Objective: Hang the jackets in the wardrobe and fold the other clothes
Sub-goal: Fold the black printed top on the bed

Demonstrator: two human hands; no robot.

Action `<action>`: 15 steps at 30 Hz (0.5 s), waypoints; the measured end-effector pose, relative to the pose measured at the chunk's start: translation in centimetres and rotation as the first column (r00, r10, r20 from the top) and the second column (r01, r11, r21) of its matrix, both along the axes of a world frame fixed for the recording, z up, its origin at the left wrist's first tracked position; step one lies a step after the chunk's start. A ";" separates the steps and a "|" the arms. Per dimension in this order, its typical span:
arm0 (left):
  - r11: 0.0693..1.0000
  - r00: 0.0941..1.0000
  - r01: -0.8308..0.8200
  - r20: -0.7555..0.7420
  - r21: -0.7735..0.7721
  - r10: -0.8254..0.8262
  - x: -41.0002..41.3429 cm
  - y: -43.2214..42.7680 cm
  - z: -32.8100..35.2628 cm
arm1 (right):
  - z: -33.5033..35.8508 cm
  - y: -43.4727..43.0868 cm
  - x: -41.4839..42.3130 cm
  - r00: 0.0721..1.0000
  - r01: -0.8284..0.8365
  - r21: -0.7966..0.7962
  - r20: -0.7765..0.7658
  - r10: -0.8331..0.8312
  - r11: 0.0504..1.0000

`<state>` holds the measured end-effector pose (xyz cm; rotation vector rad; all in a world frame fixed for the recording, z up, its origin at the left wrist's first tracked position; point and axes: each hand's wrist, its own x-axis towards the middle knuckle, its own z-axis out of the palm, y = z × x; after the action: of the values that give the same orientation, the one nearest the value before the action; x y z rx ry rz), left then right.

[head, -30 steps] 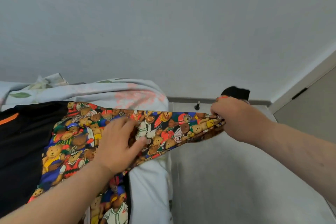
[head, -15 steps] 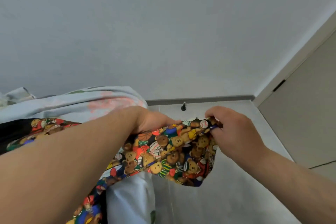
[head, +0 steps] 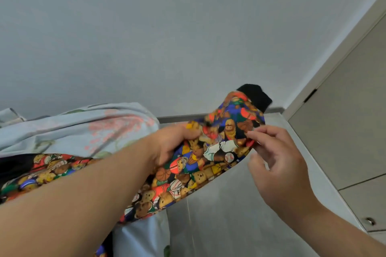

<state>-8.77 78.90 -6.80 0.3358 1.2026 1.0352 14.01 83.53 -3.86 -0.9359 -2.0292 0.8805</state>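
A jacket with a colourful teddy-bear print (head: 198, 165) lies partly on the bed, and one sleeve sticks out past the bed's edge over the floor. The sleeve ends in a black cuff (head: 255, 95) that points up. My left hand (head: 169, 146) grips the sleeve from the left, fingers buried in the cloth. My right hand (head: 275, 156) pinches the sleeve's edge near the cuff between thumb and forefinger; its other fingers hang loosely. The jacket's black lining (head: 14, 165) shows at far left.
A pale blue bedsheet with pink flowers (head: 87, 129) covers the bed at left. Grey floor tiles (head: 240, 215) run to a grey skirting board (head: 173, 118) under the plain wall. A beige door or wardrobe panel (head: 344, 121) stands at right.
The sleeve end has been lifted and its black cuff has come out on top. My right hand has loosened from a full grip to a fingertip pinch. The view has swung slightly.
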 end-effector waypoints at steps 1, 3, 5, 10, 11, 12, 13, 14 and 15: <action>0.996 0.998 -0.050 -0.020 0.073 0.051 -0.4 0.7 0.6 | -0.2 -0.1 0.0 0.992 0.101 -0.122 -0.068 -0.110 0.987; 0.984 0.994 -0.059 -0.083 0.170 0.074 -1.3 1.7 2.1 | -0.4 -0.1 -0.4 0.914 0.265 -0.450 -0.165 -0.370 0.853; 0.982 0.988 -0.010 -0.151 0.189 0.039 -2.0 2.5 3.9 | -0.2 0.7 -1.3 0.821 0.146 -0.806 -0.224 -0.525 0.573; 0.970 0.946 0.056 -0.322 0.235 0.024 -2.6 3.3 7.2 | 1.3 2.1 -3.0 0.801 -0.510 -0.847 -0.403 -0.443 -0.151; 0.968 0.939 0.045 -0.342 0.246 0.044 -2.6 3.1 7.7 | 1.5 2.0 -3.4 0.804 -0.547 -0.813 -0.444 -0.395 -0.201; 0.966 0.930 0.044 -0.364 0.254 0.054 -2.6 2.9 8.1 | 1.5 1.8 -3.9 0.813 -0.563 -0.794 -0.480 -0.329 -0.232; 0.967 0.917 0.051 -0.394 0.251 0.054 -2.6 2.5 8.3 | 1.6 1.4 -4.4 0.819 -0.569 -0.785 -0.513 -0.256 -0.246; 0.967 0.897 0.058 -0.437 0.248 0.058 -2.4 2.3 8.4 | 1.7 0.9 -4.9 0.820 -0.572 -0.785 -0.537 -0.198 -0.237; 0.968 0.873 0.060 -0.484 0.242 0.067 -2.4 2.0 8.4 | 2.0 0.5 -5.5 0.820 -0.572 -0.796 -0.548 -0.165 -0.201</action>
<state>-11.17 80.93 1.62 0.8362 1.5239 1.1457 8.56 84.04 -1.89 -0.7952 -0.5314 2.8471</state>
